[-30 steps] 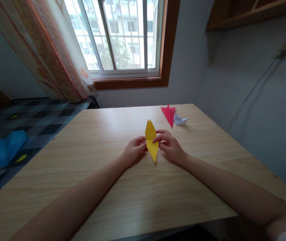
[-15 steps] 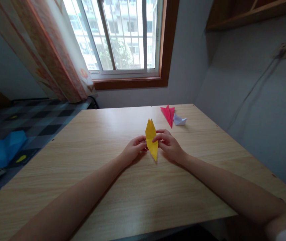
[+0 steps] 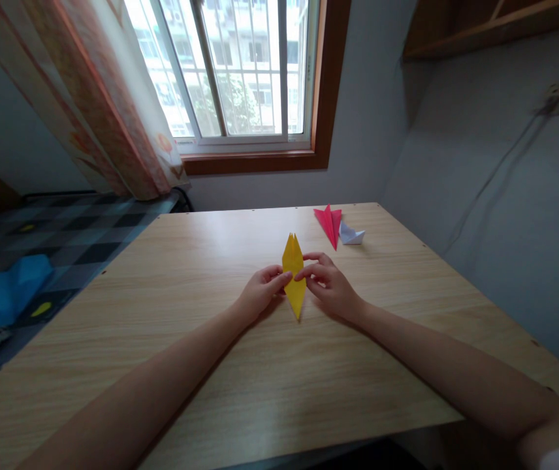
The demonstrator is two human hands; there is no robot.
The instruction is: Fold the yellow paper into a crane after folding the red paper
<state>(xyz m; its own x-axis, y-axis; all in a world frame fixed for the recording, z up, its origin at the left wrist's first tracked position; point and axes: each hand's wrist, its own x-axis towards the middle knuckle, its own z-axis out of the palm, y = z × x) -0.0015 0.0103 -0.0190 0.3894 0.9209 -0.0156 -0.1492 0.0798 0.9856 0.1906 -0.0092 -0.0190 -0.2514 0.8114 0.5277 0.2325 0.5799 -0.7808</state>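
We hold the yellow folded paper (image 3: 294, 274) upright near the middle of the wooden table (image 3: 260, 365), its lower tip resting on the top so the long diamond stays steady. Our left hand (image 3: 260, 294) and right hand (image 3: 331, 284) pinch its waist from either side, fingertips closed on the edges. Well apart, toward the far edge, lie a red folded paper (image 3: 329, 224) and a white folded paper (image 3: 351, 234), touching each other.
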